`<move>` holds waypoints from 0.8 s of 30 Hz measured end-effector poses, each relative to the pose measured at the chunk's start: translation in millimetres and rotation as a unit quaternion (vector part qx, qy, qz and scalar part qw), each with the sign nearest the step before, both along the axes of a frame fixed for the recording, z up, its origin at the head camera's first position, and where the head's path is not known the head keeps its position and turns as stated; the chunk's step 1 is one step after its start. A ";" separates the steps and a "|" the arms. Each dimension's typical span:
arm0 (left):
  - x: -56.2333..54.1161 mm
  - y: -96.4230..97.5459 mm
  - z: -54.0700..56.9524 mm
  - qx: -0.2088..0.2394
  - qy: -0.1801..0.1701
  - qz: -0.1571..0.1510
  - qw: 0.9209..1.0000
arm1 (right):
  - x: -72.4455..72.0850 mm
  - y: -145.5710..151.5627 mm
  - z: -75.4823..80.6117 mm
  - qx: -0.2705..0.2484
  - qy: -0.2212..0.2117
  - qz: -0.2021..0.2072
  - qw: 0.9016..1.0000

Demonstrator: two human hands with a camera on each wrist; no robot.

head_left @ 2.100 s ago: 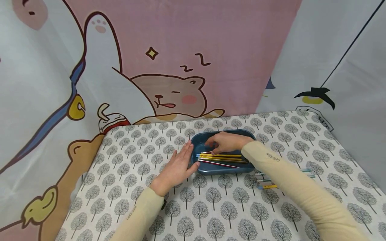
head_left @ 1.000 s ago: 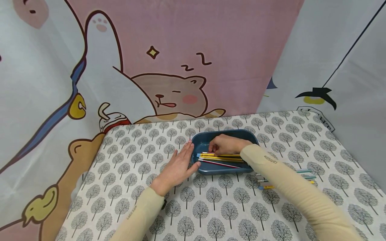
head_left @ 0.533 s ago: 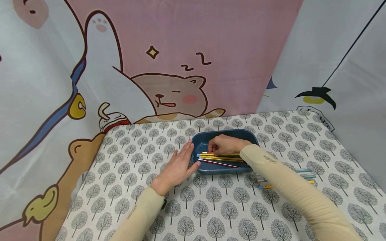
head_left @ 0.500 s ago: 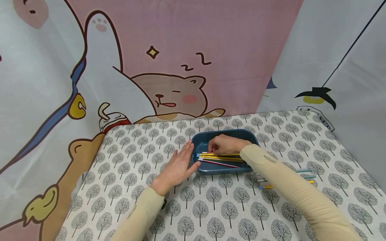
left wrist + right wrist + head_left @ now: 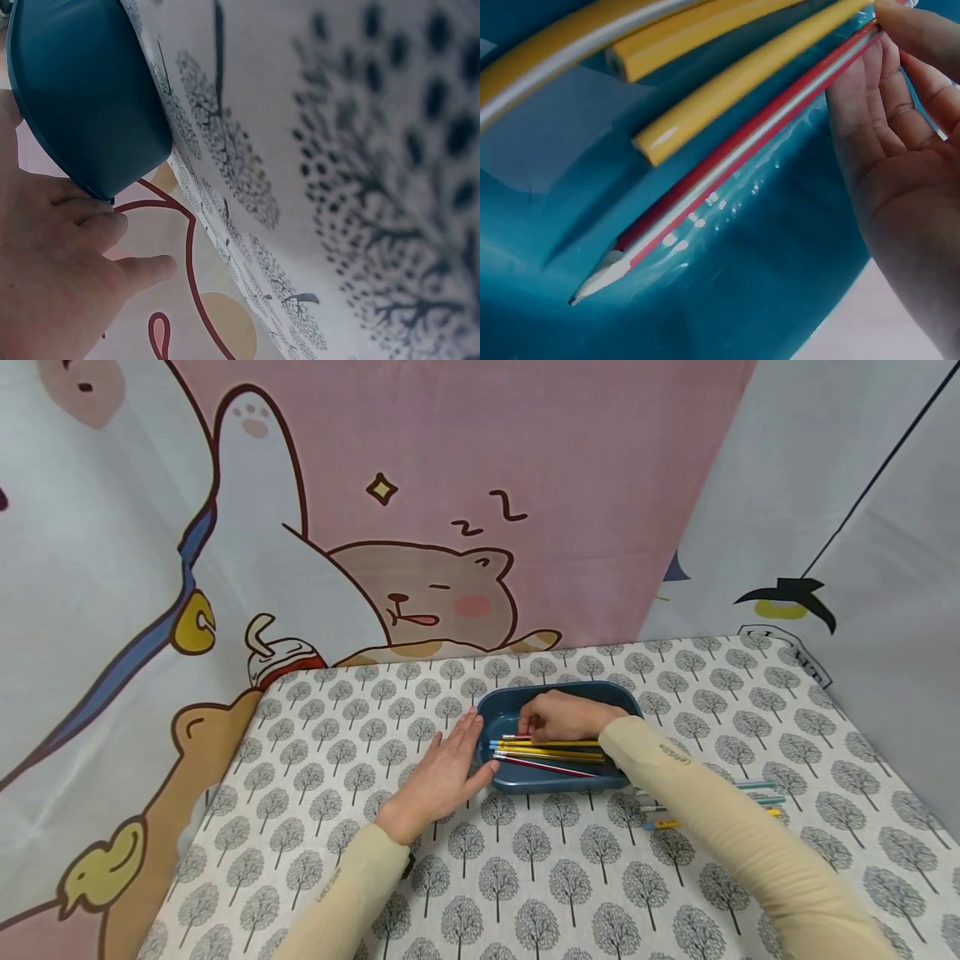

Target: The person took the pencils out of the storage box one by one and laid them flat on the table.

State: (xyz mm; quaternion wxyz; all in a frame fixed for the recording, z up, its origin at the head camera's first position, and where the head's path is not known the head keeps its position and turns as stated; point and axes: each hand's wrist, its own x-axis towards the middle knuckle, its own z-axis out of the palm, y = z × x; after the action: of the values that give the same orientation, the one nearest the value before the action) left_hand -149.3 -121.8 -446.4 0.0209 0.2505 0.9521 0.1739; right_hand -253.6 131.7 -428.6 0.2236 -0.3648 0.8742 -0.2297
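Since the last frame, your right hand (image 5: 567,714) has shifted slightly toward the tray's far side, and the end of the red-and-white pencil (image 5: 746,142) has gone with it, off the yellow pencils (image 5: 553,756). Your left hand (image 5: 441,775) has stayed put.

Right: you're pinching that pencil between thumb and finger near its eraser end; the sharpened tip points away from your palm. It's inside the blue tray (image 5: 558,787), on the far side of the yellow ones, roughly parallel. Yellow ends visible by your wrist are blunt.

Left: fingers extended, touching the tray's left end, thumb at the near corner. You're not grasping any pencil with it.

Also in the tray: a second red pencil (image 5: 543,767) along the near side, slanting a bit. Outside, just right of the tray, you've got teal pencils (image 5: 771,800) and a yellow pencil with a blue end (image 5: 664,824) on the tree-print cloth (image 5: 472,893), partly hidden under your right sleeve (image 5: 697,785). Cartoon backdrop (image 5: 592,485) behind.
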 end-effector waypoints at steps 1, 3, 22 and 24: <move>0.1 0.1 0.3 0.001 0.000 0.000 1.000 | 0.2 0.1 1.7 -0.002 0.000 0.001 1.000; 0.3 0.1 0.8 0.001 0.000 -0.001 1.000 | 0.2 0.1 5.1 -0.002 -0.001 0.001 1.000; 0.3 1.4 0.2 0.006 -0.005 0.005 1.000 | 2.4 6.5 29.9 -0.027 -0.003 -0.016 1.000; 0.7 1.4 0.6 0.009 -0.006 0.006 1.000 | 3.3 7.7 33.1 -0.033 -0.001 -0.018 0.999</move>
State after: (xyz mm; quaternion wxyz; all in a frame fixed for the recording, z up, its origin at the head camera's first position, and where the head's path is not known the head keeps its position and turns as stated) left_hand -148.6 -120.4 -445.8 0.0230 0.2439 0.9519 0.1840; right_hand -250.3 139.4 -395.5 0.2078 -0.3560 0.8725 -0.2625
